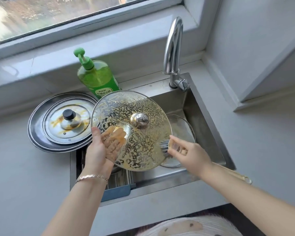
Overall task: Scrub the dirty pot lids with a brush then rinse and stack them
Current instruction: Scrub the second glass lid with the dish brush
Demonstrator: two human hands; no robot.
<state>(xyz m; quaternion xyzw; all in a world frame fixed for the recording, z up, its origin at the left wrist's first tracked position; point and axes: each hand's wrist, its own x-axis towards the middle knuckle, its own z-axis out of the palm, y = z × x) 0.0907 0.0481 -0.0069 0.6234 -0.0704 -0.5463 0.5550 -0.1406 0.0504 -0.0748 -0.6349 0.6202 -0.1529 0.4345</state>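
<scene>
Both my hands are over the sink (209, 126). My left hand (99, 150) props the sudsy glass lid (143, 142) tilted from below, fingers spread flat under the glass and thumb clamped on its left rim. My right hand (191, 154), forearm reaching in from the right, grips the brush (164, 147) near its head, bristles touching the lid's lower right edge. Two stained lids (58, 133) lie stacked on the counter (24, 167) to the left.

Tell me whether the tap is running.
Off: no stream of water falls from the faucet into the sink.
</scene>
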